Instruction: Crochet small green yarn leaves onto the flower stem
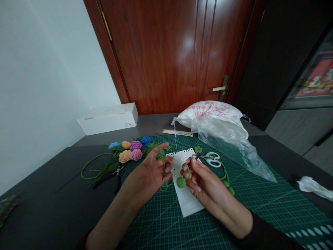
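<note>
My right hand [205,178] pinches a crochet hook [198,156] with a dark handle. A small round green crocheted piece [181,182] hangs at its fingertips, joined to a loop of green yarn. To the left of it, my left hand [153,168] is raised with the forefinger stretched out and the other fingers bent. Green yarn [163,161] runs over those fingers. More loose green yarn [164,187] lies behind and below the left hand, partly hidden. Under both hands is a white sheet of notepaper [187,201] with a torn, holed top edge.
A green cutting mat [249,198] covers the middle of the dark table. Crocheted flowers [135,146] and pliers [118,171] lie left. White-handled scissors [213,159], a green leaf [198,149] and a green stem piece [226,178] lie right. Behind are a ruler [178,132], white bag [215,119] and box [111,119].
</note>
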A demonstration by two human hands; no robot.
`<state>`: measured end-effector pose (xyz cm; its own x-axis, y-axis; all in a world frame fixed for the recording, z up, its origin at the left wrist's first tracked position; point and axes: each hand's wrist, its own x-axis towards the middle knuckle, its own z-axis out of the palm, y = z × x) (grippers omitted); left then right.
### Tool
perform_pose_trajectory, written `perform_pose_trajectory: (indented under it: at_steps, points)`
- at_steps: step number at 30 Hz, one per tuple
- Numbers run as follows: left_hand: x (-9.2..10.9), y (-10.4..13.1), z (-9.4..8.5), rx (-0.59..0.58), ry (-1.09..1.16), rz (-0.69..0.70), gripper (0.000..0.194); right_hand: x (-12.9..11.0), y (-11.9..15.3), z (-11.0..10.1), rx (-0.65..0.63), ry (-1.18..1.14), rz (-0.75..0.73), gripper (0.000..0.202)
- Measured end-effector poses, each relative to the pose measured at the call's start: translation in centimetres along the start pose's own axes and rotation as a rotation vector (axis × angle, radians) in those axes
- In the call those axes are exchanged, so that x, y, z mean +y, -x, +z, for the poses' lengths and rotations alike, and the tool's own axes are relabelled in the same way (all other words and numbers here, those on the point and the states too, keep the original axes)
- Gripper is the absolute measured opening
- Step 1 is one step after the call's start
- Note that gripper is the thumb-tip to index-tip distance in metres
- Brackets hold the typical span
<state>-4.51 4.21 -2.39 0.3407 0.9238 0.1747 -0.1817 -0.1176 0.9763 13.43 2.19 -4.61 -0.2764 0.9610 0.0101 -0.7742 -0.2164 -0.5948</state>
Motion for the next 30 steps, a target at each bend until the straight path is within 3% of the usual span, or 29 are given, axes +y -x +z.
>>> perform_pose_trajectory:
  at_steps: [9,11,13,16,18,20,25,30]
  points:
    - [-0.2,-0.3,-1.2,0.175,-0.661,0.26,0.033,0.2,-0.8,-1.8,0.042,-0.132,0.061,0.023]
    - [-0.6,-0.5,-0.9,0.153,-0.758,0.291,0.019,0.1,-0.9,-1.8,0.048,-0.115,0.043,0.023]
    - [-1.1,-0.6,-0.4,0.051,-0.645,0.231,0.017,0.1,-1.0,-1.6,0.055,-0.089,0.017,0.025]
    - [-1.9,-0.6,0.3,-0.083,-0.205,0.099,0.05,0.4,-1.1,-1.3,0.063,-0.067,-0.025,0.029]
    - [-2.5,-0.6,0.5,-0.078,0.001,0.07,0.079,0.6,-1.0,-1.1,0.072,-0.058,-0.052,0.03]
    - [-2.9,-0.5,0.5,-0.053,0.058,0.065,0.094,0.8,-0.8,-0.9,0.085,-0.039,-0.075,0.028]
    - [-3.0,-0.5,0.6,0.007,0.082,0.076,0.096,0.9,-0.5,-0.4,0.109,0.03,-0.143,0.028]
    - [-2.4,-0.3,0.7,0.008,0.119,0.098,0.131,1.0,-0.5,-0.4,0.116,0.089,-0.148,0.029]
